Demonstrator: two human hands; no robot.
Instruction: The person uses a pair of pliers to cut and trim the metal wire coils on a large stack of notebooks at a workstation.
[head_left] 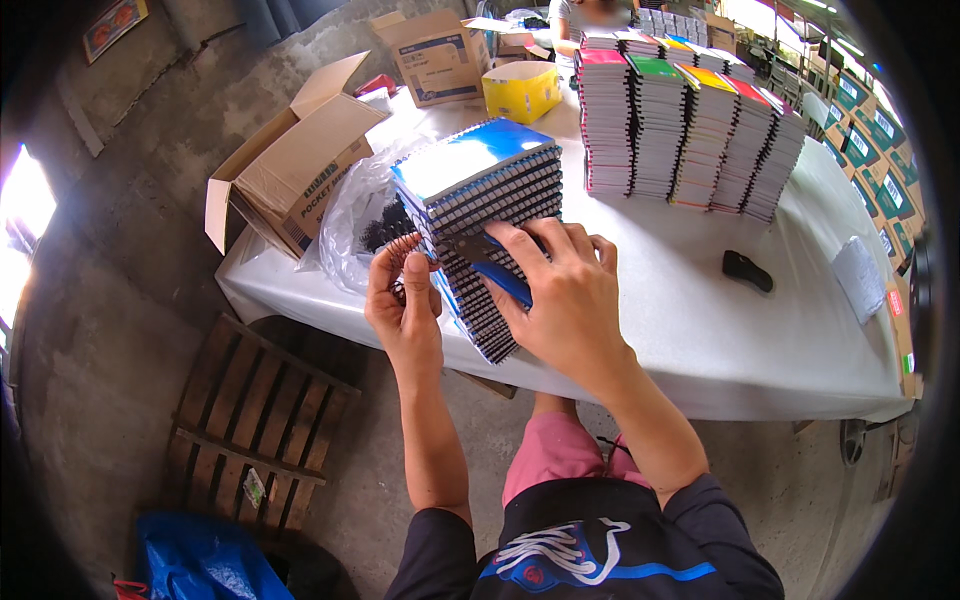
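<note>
Prob. mid-trim on a coil end: L hand (408,315) pinches a thin dark spiral coil (401,246) btwn thumb & fingers, L of the blue-covered spiral-bound notebook stack (490,150) at front edge of the white-covered table (640,310); R hand (568,295) curls round blue-handled metal pliers (505,284). Next move prob. calls for steady coil, tips clear of covers. Clear plastic bag (343,228) crowds L side, open brown cardboard box (275,170) beyond, tall multicolour-topped notebook stacks (660,135) back R.

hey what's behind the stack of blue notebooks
Beyond the stack, a yellow box and a brown carton sit on the white table. Crumpled clear plastic shows past the stack's left side. Whatever lies directly behind the stack is covered.
</note>
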